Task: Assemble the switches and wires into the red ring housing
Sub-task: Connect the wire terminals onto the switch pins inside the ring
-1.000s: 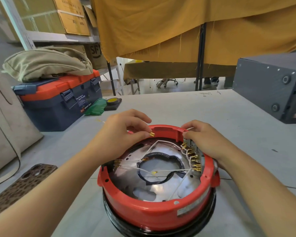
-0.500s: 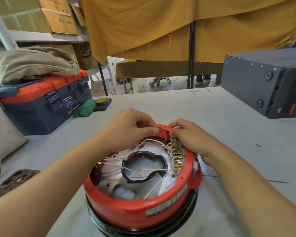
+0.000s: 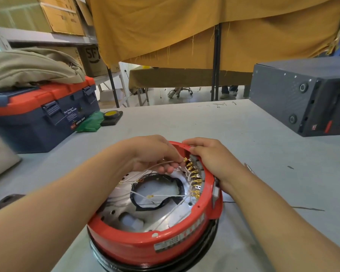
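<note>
The red ring housing (image 3: 137, 244) sits on a black base at the near centre of the grey table. Inside lie a silver plate, a black ring and several white wires (image 3: 165, 195) with brass terminals. A row of brass terminals on the switch block (image 3: 194, 177) lines the inner right wall. My left hand (image 3: 153, 154) reaches over the far rim and pinches a white wire with a brass terminal (image 3: 185, 159) at the top of that row. My right hand (image 3: 212, 160) grips the right rim of the housing beside the switch block.
A blue and orange toolbox (image 3: 41, 116) with a khaki bag (image 3: 29, 67) on top stands at the left. A green bag and a yellow tape roll (image 3: 110, 114) lie beside it. A dark grey box (image 3: 302, 95) stands at the right. A phone's corner (image 3: 4, 201) shows at the left edge.
My left hand has moved right and down inside the far rim, carrying the brass terminal to the top of the switch row. The view has shifted left.
</note>
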A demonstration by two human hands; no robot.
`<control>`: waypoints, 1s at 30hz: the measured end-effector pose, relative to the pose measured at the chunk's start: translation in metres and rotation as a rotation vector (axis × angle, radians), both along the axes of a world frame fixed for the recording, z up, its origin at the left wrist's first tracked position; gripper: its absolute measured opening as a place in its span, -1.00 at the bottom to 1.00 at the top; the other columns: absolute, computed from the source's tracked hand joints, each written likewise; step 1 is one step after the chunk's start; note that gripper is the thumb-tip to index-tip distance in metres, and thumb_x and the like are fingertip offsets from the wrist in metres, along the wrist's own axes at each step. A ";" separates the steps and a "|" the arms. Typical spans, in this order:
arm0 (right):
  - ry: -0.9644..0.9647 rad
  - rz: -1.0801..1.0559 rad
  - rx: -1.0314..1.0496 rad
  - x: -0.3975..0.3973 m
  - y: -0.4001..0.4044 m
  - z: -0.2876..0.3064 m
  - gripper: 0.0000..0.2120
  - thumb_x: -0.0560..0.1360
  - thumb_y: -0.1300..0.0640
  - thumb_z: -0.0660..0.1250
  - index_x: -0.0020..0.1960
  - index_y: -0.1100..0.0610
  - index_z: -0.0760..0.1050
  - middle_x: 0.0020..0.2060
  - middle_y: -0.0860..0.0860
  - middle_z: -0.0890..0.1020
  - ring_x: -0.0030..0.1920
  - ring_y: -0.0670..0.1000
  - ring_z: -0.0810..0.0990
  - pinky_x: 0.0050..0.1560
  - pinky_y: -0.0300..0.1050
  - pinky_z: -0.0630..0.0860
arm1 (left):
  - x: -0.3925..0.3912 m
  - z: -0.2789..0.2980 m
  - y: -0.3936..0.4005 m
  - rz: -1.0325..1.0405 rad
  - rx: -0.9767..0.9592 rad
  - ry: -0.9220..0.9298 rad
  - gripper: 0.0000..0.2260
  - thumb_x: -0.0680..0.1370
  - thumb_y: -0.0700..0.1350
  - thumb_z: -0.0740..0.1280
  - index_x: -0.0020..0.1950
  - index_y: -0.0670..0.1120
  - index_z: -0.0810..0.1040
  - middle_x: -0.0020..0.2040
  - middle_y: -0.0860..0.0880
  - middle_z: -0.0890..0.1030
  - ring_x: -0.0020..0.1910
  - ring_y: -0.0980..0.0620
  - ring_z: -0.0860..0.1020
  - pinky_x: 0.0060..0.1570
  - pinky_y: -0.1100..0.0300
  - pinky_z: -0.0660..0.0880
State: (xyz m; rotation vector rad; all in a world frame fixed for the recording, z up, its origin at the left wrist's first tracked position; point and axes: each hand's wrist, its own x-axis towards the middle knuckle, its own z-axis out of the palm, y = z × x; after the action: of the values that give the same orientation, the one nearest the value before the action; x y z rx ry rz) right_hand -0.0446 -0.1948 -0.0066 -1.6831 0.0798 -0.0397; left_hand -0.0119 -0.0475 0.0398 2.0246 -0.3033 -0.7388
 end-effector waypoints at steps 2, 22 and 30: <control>0.001 -0.004 0.003 0.000 0.001 -0.001 -0.73 0.55 0.28 0.17 0.08 0.08 0.59 -0.06 0.16 0.67 -0.04 0.13 0.65 0.09 0.05 0.56 | 0.002 -0.003 0.001 0.009 -0.026 0.031 -0.83 0.53 -0.32 0.27 -0.23 -0.25 0.60 -0.46 -0.05 0.53 -0.56 0.15 0.46 -0.61 0.39 0.34; -0.006 0.010 -0.018 0.000 -0.001 0.000 -0.74 0.55 0.28 0.16 0.05 0.07 0.59 -0.03 0.18 0.66 0.03 0.22 0.62 0.16 0.13 0.53 | -0.003 -0.014 0.000 -0.055 -0.190 0.064 -0.86 0.56 -0.28 0.23 -0.15 -0.29 0.53 -0.53 0.00 0.48 -0.61 0.17 0.40 -0.63 0.39 0.30; 0.006 0.036 0.017 0.000 -0.001 0.000 -0.76 0.55 0.29 0.15 0.02 0.11 0.58 -0.08 0.18 0.66 -0.18 0.07 0.62 0.00 0.02 0.57 | -0.010 -0.014 -0.001 -0.060 -0.164 -0.166 -0.82 0.55 -0.31 0.25 -0.24 -0.28 0.53 -0.56 0.01 0.50 -0.66 0.20 0.38 -0.62 0.40 0.28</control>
State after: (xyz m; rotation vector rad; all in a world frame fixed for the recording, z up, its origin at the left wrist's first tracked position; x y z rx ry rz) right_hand -0.0446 -0.1962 -0.0068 -1.6676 0.0539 -0.0069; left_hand -0.0222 -0.0488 0.0261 1.9305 -0.5066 -0.5641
